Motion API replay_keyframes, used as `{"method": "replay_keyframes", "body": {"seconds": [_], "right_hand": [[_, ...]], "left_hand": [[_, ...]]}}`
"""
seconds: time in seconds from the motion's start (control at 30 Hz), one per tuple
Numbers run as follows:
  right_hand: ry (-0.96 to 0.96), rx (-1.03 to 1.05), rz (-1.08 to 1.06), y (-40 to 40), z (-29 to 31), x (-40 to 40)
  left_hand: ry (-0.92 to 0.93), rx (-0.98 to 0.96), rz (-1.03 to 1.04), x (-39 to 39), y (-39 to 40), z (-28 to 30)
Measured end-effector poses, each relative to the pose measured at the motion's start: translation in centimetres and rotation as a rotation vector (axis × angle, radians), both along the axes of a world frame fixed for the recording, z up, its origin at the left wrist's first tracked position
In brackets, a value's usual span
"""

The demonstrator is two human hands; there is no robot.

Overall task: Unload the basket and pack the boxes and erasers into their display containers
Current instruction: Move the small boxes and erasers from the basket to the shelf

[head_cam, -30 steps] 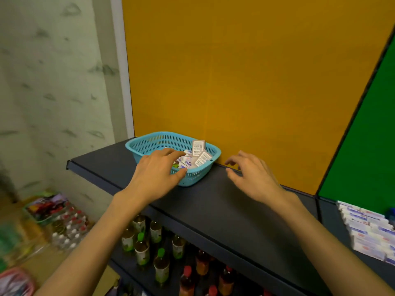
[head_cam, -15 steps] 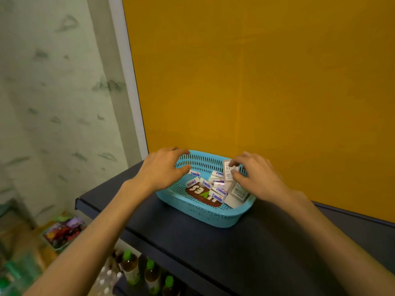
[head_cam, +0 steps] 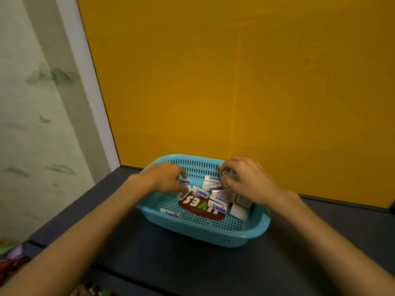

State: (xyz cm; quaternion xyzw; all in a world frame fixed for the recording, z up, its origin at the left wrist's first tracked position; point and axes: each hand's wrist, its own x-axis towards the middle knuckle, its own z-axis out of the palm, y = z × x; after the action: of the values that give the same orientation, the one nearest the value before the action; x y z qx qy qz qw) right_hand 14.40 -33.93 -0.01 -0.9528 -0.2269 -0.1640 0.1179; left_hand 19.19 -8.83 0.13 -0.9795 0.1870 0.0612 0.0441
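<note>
A turquoise perforated basket (head_cam: 198,232) stands on the dark shelf (head_cam: 162,259) against the orange back panel. Inside lie several small white erasers with blue-and-red sleeves (head_cam: 215,202), white boxes (head_cam: 240,209) at the right end, and a brown label with white letters on the floor. My left hand (head_cam: 165,178) reaches into the left side and pinches an eraser (head_cam: 184,182) between thumb and fingers. My right hand (head_cam: 245,178) is curled over the right side, its fingers round a small blurred box (head_cam: 229,175).
The orange panel (head_cam: 235,82) rises right behind the basket. A pale wall (head_cam: 38,124) lies beyond the shelf's left end. Colourful goods (head_cam: 12,261) show below the shelf's front left corner.
Both hands went from the basket's rim into the basket; the left now pinches an eraser and the right has closed on a box. The view has moved closer and lower.
</note>
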Motion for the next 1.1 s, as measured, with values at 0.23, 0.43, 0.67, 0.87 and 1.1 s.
{"method": "replay_keyframes", "body": {"seconds": [0.23,0.43,0.67,0.87,1.1], "right_hand": [[0.007,-0.009,-0.112,2.0,0.9,0.2],[0.042,-0.06,-0.131,4.4,0.6,0.4],[0.189,-0.043,-0.031,7.8,-0.5,1.1],[0.386,-0.084,0.077,10.5,-2.3,1.2],[0.572,-0.108,0.109,12.5,-3.5,1.7]], "left_hand": [[0.065,0.244,-0.188,3.0,-1.0,-1.2],[0.113,0.214,-0.252,4.0,-1.1,-1.8],[0.174,0.117,-0.285,5.3,0.1,-1.9],[0.063,-0.299,-0.313,6.1,3.0,-1.2],[0.008,-0.672,-0.31,4.7,6.4,0.7]]}}
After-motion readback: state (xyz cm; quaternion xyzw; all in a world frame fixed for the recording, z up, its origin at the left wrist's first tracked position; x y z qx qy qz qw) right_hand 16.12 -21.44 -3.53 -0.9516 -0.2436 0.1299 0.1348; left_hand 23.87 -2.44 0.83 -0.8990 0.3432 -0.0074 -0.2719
